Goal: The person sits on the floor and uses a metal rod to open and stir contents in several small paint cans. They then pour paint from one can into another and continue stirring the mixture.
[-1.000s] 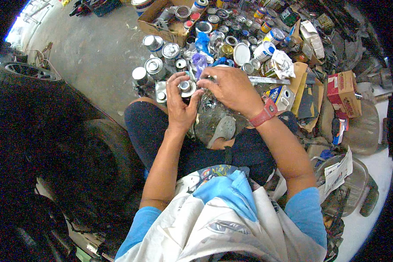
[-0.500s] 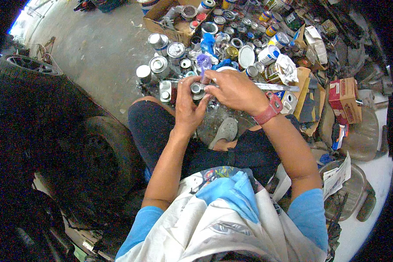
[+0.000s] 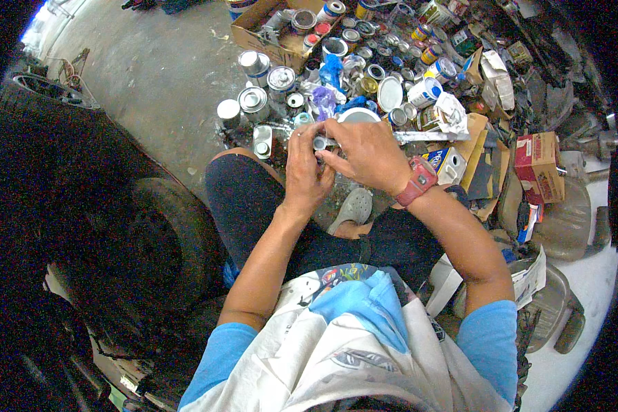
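The fingers (image 3: 299, 142) of the left hand (image 3: 306, 172) are curled, and the thumb and forefinger of the right hand (image 3: 375, 152) are bent toward them. Between the two hands one small round grey piece (image 3: 320, 143) is seen, low above the floor (image 3: 154, 86); whether it is pinched by either hand cannot be told, since it is partly covered. One red watch (image 3: 419, 182) is worn on the right wrist.

Just left of the hands, one rectangular tin (image 3: 262, 142) with a single round cap is set down. Beyond it five round cans (image 3: 253, 101) are grouped. Behind the fingers one purple crumpled piece (image 3: 323, 101) and two blue ones (image 3: 332, 71) are strewn, beside one large round white lid (image 3: 391, 94). On the right, one long flat strip (image 3: 429, 136) is laid. Many more cans, too crowded to be counted, are spread toward the floor's far edge, where one open cardboard box (image 3: 262, 49) is filled with several.

The floor is grey concrete, stained with pale splashes. By its left edge two wheels (image 3: 159, 230) are seen, partly lost in darkness. Toward its right edge one red-and-brown carton (image 3: 539, 168) is placed near two plastic chairs (image 3: 571, 220).
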`<control>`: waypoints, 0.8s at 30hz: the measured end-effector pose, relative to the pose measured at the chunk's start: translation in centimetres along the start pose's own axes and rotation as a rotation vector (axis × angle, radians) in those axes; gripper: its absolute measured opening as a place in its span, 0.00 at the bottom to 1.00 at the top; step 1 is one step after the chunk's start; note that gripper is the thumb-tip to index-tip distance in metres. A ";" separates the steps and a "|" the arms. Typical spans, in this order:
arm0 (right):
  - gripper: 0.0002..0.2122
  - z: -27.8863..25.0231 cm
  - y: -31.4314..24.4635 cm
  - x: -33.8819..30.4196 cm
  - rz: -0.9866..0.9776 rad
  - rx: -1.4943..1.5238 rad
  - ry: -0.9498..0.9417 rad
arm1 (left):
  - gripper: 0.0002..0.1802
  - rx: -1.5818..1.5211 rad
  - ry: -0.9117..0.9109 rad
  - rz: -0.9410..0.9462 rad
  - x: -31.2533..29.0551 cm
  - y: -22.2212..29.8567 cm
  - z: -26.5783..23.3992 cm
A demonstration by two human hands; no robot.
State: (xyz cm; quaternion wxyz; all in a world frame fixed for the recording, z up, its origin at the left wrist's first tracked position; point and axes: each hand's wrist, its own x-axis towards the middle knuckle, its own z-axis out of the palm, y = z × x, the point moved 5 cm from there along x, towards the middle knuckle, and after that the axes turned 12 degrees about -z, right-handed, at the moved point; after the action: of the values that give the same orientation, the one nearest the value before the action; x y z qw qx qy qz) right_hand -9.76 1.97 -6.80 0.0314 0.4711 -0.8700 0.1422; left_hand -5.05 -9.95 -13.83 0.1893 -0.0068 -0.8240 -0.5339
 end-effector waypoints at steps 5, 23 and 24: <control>0.20 1.0 0.1 0.1 0.041 0.116 0.069 | 0.34 -0.005 0.006 -0.014 0.1 -0.5 0.3; 0.19 1.4 -0.6 1.2 0.009 -0.114 0.034 | 0.30 0.042 0.114 -0.003 0.7 -0.2 -0.2; 0.19 1.4 -0.6 1.3 -0.011 -0.152 0.024 | 0.30 0.038 0.114 -0.006 0.7 -0.2 -0.2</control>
State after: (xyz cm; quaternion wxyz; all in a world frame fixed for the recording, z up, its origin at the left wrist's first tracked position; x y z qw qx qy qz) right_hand -9.84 0.21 -7.76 0.0784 0.4703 -0.8753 0.0813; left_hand -5.65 -10.37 -13.73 0.2343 0.0298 -0.8220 -0.5182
